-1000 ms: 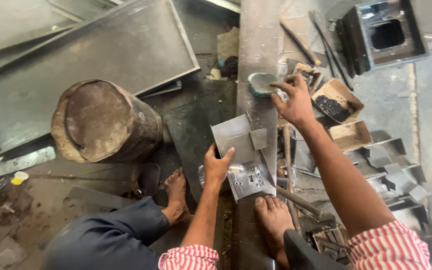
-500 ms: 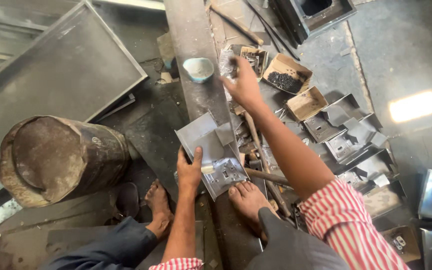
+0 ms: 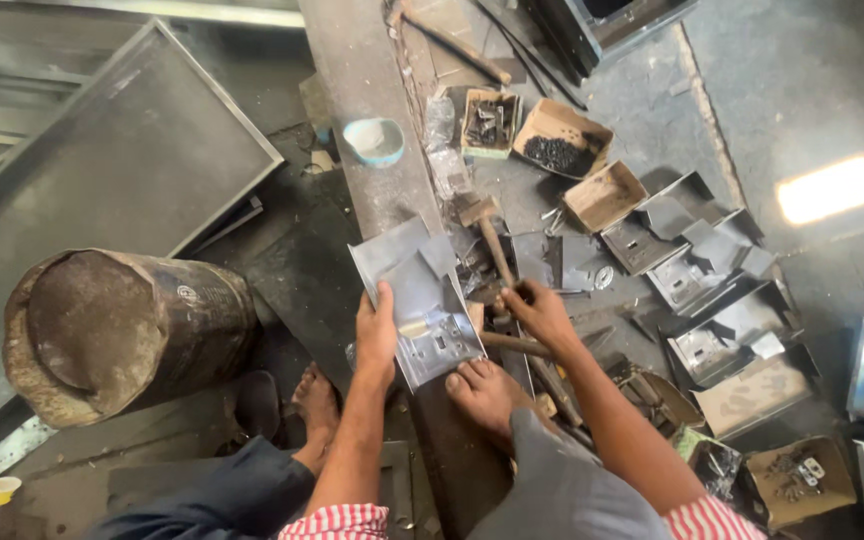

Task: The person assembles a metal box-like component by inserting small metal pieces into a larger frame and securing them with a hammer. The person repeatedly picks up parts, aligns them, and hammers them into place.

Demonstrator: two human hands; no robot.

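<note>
Holding the metal sheet [image 3: 420, 300] flat on the beam [image 3: 372, 180] w/ my left hand [image 3: 376, 335], fingers spread on it. My right hand [image 3: 542, 312] is closed on the hammer [image 3: 492, 250] handle. I think: grip firm, keep the sheet steady. Boxes nearby: one box [image 3: 562, 140] has dark bits, one small box [image 3: 604, 196] looks empty.

Person seen from above. Both arms are bare from the short sleeves down; the sleeves [image 3: 337, 521] carry red and white stripes, visible on each side at the lower edge. The legs wear dark blue-grey trousers [image 3: 212, 495], loosely creased at the knees. Left hand [image 3: 376, 335] and right hand [image 3: 542, 312] are ungloved, without rings or watch. Both feet [image 3: 487, 392] are bare.
</note>
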